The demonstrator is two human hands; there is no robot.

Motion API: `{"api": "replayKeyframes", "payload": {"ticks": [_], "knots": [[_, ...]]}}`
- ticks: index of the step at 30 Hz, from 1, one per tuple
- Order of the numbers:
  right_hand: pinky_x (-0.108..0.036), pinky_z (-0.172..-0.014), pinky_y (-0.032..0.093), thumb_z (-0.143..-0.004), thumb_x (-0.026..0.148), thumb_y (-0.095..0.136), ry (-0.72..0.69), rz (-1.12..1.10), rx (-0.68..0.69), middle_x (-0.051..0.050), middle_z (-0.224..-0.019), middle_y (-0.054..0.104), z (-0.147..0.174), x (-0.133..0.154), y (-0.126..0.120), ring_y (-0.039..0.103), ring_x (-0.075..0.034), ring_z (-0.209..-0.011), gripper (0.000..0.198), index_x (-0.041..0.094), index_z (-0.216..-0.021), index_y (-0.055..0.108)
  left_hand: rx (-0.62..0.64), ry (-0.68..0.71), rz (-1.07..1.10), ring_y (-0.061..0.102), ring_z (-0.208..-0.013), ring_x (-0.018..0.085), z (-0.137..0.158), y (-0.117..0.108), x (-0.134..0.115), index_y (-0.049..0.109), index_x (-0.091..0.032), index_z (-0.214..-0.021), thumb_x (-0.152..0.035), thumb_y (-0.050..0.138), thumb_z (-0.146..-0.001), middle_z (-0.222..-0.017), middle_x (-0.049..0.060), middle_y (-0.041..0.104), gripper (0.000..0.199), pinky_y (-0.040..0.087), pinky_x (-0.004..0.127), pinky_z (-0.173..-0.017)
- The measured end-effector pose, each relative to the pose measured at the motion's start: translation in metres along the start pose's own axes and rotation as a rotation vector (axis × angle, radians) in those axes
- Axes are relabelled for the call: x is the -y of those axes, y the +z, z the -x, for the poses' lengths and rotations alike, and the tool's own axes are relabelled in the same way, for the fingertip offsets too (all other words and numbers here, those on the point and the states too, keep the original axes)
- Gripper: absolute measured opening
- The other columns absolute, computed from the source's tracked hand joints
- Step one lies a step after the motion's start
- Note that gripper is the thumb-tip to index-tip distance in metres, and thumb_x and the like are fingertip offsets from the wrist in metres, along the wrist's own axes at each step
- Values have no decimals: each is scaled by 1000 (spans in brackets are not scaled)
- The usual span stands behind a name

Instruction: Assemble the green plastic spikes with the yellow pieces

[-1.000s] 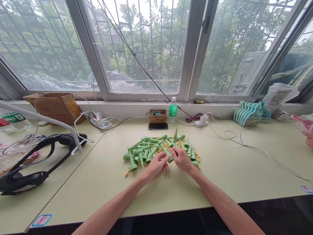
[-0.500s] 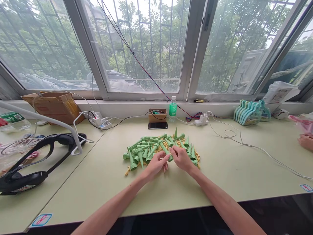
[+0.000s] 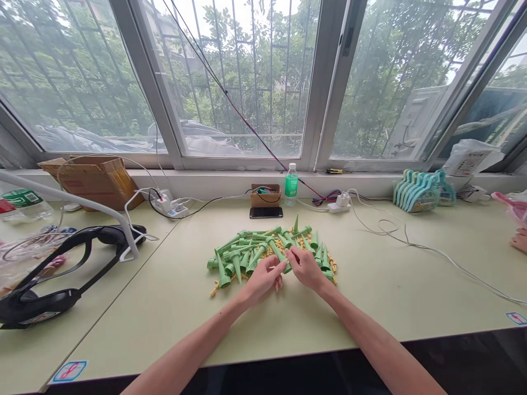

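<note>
Head view: a pile of green plastic spikes (image 3: pixel 236 263) lies on the pale table (image 3: pixel 164 307), with small yellow plastic pieces (image 3: pixel 213 292) mixed in and strewn around its edges. At the pile's near side the left hand (image 3: pixel 262 278) and right hand (image 3: pixel 305 268) come close together, fingers bent, at a green piece (image 3: pixel 287 267). Fingers cover much of that piece, so I cannot tell whether either hand grips it. Just beyond the pile lies a black smartphone (image 3: pixel 266 212); past it stand a small cardboard box (image 3: pixel 265 198) and a green-labelled bottle (image 3: pixel 291 185). Well right of the pile are light-blue hangers (image 3: pixel 420 193) and another person's hand (image 3: pixel 520 240).
</note>
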State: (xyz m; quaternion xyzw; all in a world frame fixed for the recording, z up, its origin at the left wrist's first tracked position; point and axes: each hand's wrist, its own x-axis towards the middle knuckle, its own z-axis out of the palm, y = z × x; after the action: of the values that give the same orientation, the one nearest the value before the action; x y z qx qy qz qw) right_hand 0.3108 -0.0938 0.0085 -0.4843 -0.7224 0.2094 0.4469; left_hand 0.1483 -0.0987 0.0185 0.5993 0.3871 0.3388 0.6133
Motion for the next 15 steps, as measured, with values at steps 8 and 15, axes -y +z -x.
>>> {"api": "replayKeyframes", "payload": {"ticks": [8, 15], "knots": [[-27, -48, 24, -97, 39, 36, 0, 4, 5, 4, -53, 31, 0, 0, -1, 29, -13, -48, 38, 22, -63, 27, -1, 23, -7, 54, -51, 13, 0, 0, 2, 43, -20, -72, -53, 64, -79, -57, -3, 53, 40, 42, 23, -49], [-27, -47, 23, -97, 38, 37, 7, -3, 11, 4, -53, 32, 0, 0, -1, 28, -12, -47, 38, 22, -64, 27, -9, 45, -50, 53, -48, 12, 0, -1, 3, 43, -20, -73, -52, 60, -82, -54, -3, 54, 38, 41, 23, -49]]}}
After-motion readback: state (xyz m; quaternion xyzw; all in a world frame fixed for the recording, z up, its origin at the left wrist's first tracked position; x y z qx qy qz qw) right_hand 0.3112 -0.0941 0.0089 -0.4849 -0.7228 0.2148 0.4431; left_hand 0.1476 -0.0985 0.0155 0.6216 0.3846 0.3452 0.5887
